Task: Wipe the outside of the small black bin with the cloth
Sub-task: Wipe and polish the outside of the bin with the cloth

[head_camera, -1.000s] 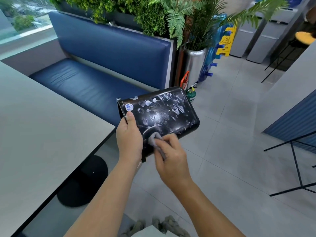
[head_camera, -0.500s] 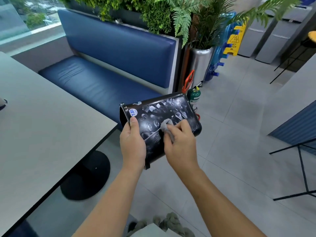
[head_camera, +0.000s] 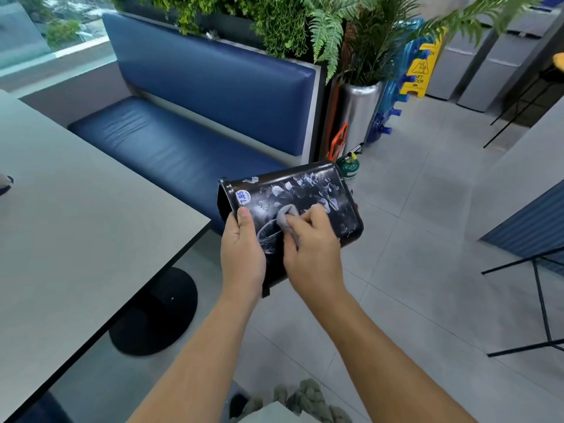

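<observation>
Head view, single frame.

- small black bin point(head_camera: 308, 193): held in the air on its side, above the tiled floor point(head_camera: 421, 270), just right of the near corner of the grey table point(head_camera: 76, 239). Open mouth faces left, base points far right. Glossy outer wall faces up and carries a white floral print. Round white sticker point(head_camera: 241, 197) with blue digits sits on the wall near the rim.
- left hand point(head_camera: 242, 257): grasping the bin at its mouth end. Thumb lies on the outer wall just below the sticker; the fingers go under the bin and are hidden.
- right hand point(head_camera: 314, 254): fingers curled, gripping the cloth point(head_camera: 285, 219) and pressing it onto the bin's upper wall, just right of the left thumb.
- cloth: grey, bunched, mostly covered by the fingers; a fold shows at the fingertips, touching the wall.

Surroundings: blue booth seat point(head_camera: 171, 148) beyond the table; silver planter point(head_camera: 360, 114) with ferns at its right end; green fire extinguisher point(head_camera: 349, 169) on the floor behind the bin; yellow wet-floor sign point(head_camera: 421, 71) far right.
</observation>
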`<action>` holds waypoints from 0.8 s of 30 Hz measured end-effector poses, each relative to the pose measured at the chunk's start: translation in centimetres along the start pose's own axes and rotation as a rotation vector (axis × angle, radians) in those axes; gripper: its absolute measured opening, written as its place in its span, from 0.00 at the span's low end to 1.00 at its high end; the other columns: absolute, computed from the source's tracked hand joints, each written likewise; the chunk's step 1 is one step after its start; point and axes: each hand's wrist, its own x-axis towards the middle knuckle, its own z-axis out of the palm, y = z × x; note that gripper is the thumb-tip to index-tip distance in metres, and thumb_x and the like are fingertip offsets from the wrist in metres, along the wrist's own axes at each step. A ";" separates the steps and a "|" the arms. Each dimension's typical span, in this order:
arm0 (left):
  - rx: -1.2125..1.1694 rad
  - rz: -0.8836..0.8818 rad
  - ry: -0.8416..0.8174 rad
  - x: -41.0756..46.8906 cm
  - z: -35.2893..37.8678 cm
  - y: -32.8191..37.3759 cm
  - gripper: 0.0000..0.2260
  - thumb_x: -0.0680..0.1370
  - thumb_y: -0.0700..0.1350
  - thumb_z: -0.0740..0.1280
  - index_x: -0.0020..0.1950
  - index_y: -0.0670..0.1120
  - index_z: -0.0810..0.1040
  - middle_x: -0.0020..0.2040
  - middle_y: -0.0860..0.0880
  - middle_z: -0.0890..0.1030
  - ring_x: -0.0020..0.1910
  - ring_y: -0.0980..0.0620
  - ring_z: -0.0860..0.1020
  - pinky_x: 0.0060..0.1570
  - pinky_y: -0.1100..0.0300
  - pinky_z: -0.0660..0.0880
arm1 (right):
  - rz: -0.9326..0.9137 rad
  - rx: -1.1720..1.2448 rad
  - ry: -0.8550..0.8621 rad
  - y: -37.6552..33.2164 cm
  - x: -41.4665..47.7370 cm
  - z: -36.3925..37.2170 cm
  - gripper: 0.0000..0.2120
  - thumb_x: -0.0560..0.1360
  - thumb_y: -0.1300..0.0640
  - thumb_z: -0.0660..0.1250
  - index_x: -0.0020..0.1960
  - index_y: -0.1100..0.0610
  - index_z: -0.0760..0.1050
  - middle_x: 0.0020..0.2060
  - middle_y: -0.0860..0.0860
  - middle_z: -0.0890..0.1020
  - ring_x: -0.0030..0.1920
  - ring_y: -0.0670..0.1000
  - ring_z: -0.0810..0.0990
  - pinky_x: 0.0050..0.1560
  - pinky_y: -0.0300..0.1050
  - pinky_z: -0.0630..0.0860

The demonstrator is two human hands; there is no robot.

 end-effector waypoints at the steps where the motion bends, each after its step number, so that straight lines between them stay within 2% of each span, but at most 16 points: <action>1: 0.002 0.007 0.004 0.0 0.0 0.1 0.17 0.81 0.66 0.59 0.59 0.61 0.83 0.58 0.53 0.88 0.60 0.47 0.85 0.68 0.39 0.77 | -0.033 0.021 -0.045 -0.8 -0.7 0.4 0.10 0.82 0.58 0.63 0.53 0.59 0.83 0.43 0.50 0.70 0.40 0.52 0.73 0.39 0.54 0.76; 4: -0.041 -0.031 0.017 0.0 -0.4 0.2 0.13 0.86 0.59 0.59 0.55 0.58 0.82 0.56 0.51 0.88 0.54 0.46 0.86 0.65 0.35 0.79 | -0.112 0.019 -0.184 -1.8 -3.9 0.8 0.12 0.81 0.56 0.60 0.54 0.58 0.81 0.44 0.49 0.70 0.41 0.52 0.72 0.35 0.54 0.76; 7: -0.033 -0.023 0.034 0.3 -1.0 -0.2 0.12 0.83 0.62 0.59 0.55 0.63 0.82 0.57 0.51 0.88 0.59 0.45 0.86 0.66 0.37 0.78 | -0.046 0.009 -0.125 0.3 -3.5 0.7 0.09 0.82 0.57 0.64 0.55 0.57 0.82 0.44 0.49 0.70 0.40 0.52 0.73 0.35 0.54 0.76; 10: -0.044 -0.012 0.036 0.7 -1.1 -0.3 0.12 0.83 0.62 0.59 0.56 0.64 0.82 0.59 0.51 0.88 0.61 0.45 0.85 0.68 0.38 0.77 | -0.045 -0.004 -0.098 1.1 -2.6 1.0 0.08 0.81 0.61 0.66 0.57 0.60 0.83 0.45 0.49 0.71 0.42 0.53 0.73 0.38 0.54 0.77; 14: -0.110 -0.056 0.039 1.1 -1.3 0.3 0.14 0.88 0.56 0.58 0.63 0.56 0.82 0.60 0.47 0.87 0.61 0.41 0.85 0.67 0.36 0.78 | -0.121 0.098 -0.195 -1.4 -4.2 1.7 0.14 0.80 0.59 0.60 0.60 0.58 0.82 0.49 0.49 0.74 0.48 0.53 0.75 0.42 0.53 0.78; 18: -0.126 -0.102 0.019 0.8 -1.4 0.6 0.15 0.90 0.49 0.57 0.66 0.46 0.81 0.60 0.42 0.87 0.62 0.40 0.85 0.70 0.38 0.77 | -0.082 0.124 -0.126 -1.2 -1.3 2.2 0.11 0.81 0.58 0.62 0.56 0.57 0.83 0.50 0.50 0.75 0.50 0.55 0.76 0.47 0.53 0.78; 21: -0.126 -0.100 0.000 0.6 -1.5 1.0 0.15 0.90 0.48 0.56 0.66 0.45 0.81 0.59 0.45 0.88 0.61 0.43 0.86 0.67 0.41 0.79 | -0.053 0.074 -0.068 0.3 0.5 1.4 0.09 0.82 0.61 0.65 0.56 0.58 0.83 0.50 0.49 0.73 0.48 0.53 0.75 0.46 0.51 0.77; 24: -0.120 -0.078 0.015 0.9 -1.6 1.2 0.15 0.90 0.49 0.56 0.64 0.47 0.81 0.58 0.45 0.88 0.60 0.42 0.86 0.66 0.40 0.80 | -0.103 0.065 -0.086 -0.2 -1.7 1.0 0.09 0.82 0.62 0.64 0.58 0.60 0.83 0.48 0.49 0.73 0.46 0.53 0.75 0.43 0.52 0.77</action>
